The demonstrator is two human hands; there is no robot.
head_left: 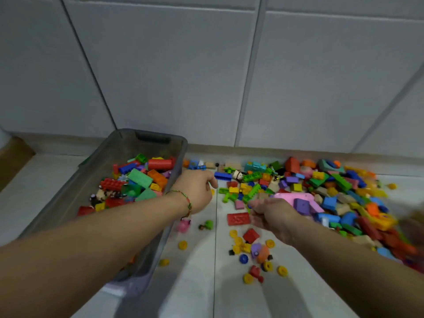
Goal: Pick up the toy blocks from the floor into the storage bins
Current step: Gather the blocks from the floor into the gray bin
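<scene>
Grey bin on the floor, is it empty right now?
No, the bin holds a heap of coloured blocks.

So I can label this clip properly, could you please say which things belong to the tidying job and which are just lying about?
Job: grey storage bin, toy blocks on the floor, blocks in the bin, left hand, right hand.
Just there: cabinet doors, bracelet.

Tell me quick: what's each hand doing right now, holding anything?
Left hand: fingers curled downward beside the bin; cannot tell whether it holds anything.
Right hand: open, next to the red flat block, holding nothing.
</scene>
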